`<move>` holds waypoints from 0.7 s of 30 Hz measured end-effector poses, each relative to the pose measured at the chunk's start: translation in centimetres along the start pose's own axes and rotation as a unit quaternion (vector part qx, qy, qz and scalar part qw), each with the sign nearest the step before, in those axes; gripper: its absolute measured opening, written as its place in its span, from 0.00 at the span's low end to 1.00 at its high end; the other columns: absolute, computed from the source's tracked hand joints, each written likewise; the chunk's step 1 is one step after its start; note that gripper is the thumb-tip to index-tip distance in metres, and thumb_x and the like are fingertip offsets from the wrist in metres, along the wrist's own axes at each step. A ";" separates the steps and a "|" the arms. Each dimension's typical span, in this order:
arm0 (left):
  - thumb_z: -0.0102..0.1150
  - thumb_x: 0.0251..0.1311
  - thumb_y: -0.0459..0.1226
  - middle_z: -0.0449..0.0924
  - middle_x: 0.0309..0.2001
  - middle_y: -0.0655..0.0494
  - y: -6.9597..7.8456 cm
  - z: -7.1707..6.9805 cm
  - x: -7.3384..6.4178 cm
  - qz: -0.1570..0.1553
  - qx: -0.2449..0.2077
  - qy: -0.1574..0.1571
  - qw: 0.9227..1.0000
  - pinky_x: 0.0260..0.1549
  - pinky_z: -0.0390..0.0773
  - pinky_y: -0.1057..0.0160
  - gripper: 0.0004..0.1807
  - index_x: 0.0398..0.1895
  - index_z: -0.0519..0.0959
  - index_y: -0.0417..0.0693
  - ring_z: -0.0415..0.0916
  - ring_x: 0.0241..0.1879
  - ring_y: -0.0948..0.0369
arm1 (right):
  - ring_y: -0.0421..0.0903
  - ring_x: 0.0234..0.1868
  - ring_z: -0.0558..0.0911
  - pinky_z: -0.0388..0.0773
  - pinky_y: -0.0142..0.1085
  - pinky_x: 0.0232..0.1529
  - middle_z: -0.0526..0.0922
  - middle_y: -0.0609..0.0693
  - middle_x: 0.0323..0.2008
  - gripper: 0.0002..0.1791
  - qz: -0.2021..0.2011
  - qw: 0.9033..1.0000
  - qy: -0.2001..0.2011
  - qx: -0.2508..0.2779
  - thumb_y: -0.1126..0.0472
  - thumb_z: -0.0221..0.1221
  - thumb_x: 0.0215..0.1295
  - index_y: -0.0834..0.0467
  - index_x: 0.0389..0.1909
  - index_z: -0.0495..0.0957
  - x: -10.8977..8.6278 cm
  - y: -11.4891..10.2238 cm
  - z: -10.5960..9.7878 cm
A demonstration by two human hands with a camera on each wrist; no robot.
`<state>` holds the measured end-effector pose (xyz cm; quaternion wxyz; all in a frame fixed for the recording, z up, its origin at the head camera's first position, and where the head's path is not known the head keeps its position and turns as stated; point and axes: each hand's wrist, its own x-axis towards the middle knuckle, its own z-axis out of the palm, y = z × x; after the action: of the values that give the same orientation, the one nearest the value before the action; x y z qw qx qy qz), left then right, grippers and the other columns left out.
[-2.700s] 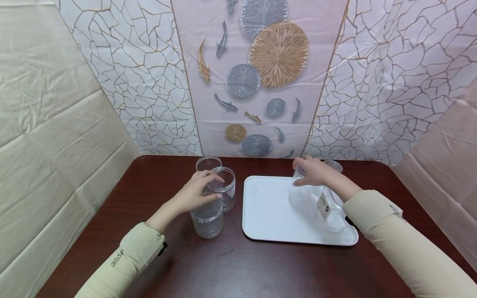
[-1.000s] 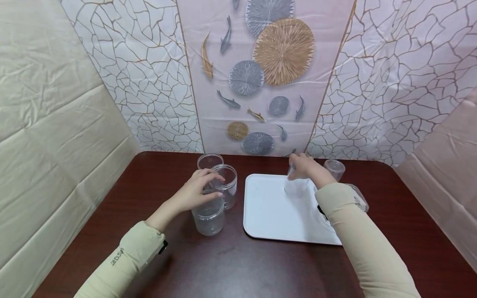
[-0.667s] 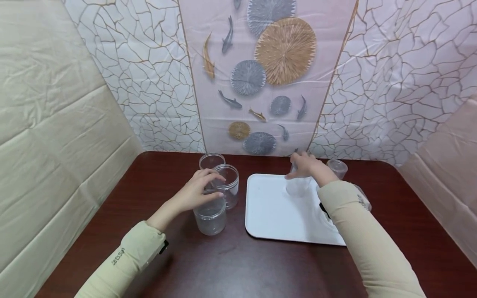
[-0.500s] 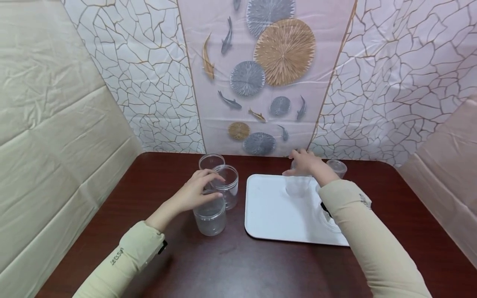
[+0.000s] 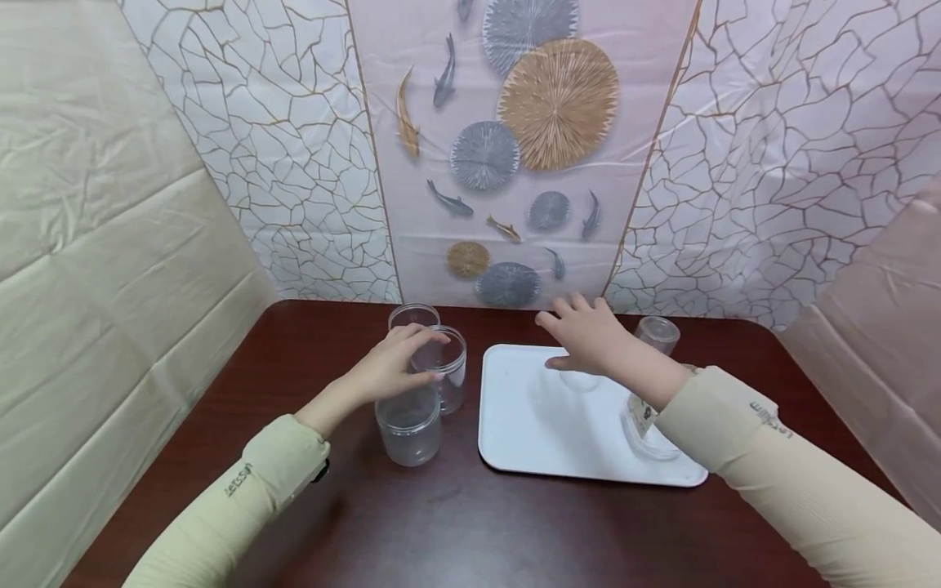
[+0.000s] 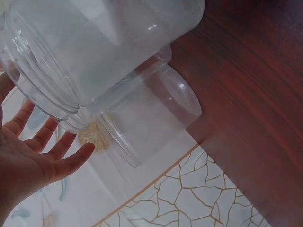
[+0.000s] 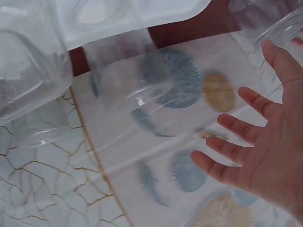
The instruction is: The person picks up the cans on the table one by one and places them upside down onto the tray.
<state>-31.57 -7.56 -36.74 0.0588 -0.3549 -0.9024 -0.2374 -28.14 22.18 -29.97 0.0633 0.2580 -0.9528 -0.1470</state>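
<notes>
My right hand is over the back of the white tray, fingers spread and holding nothing. Below it a clear plastic jar stands on the tray, mostly hidden by the hand in the head view; the right wrist view shows this jar apart from the fingers. On the left, my left hand hovers with spread fingers at the rims of the clear jars. One jar is in front, another stands right behind it, and a third is farther back.
A clear container with a printed label stands on the tray's right part, partly behind my right forearm. Past the tray's back right corner is another clear jar. A patterned cloth hangs behind the dark red table.
My right hand carried the jar leftward to the tray's back edge, then let go of it. Its fingers have spread and it has risen slightly left. The left hand has barely moved.
</notes>
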 end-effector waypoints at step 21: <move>0.66 0.51 0.51 0.65 0.64 0.43 0.5 -0.5 2.6 -0.031 0.043 -0.098 0.994 0.57 0.67 0.42 0.37 0.66 0.66 0.58 0.61 0.63 0.43 | 0.62 0.57 0.71 0.69 0.60 0.52 0.73 0.60 0.57 0.26 -0.003 0.977 0.058 0.204 0.51 0.61 0.61 0.59 0.57 0.70 -2.3 1.0 -1.3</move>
<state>-33.22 -5.93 -35.37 -0.0221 -0.3454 -0.9237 -0.1643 -26.36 23.90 -28.57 0.0636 0.2764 -0.9567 0.0653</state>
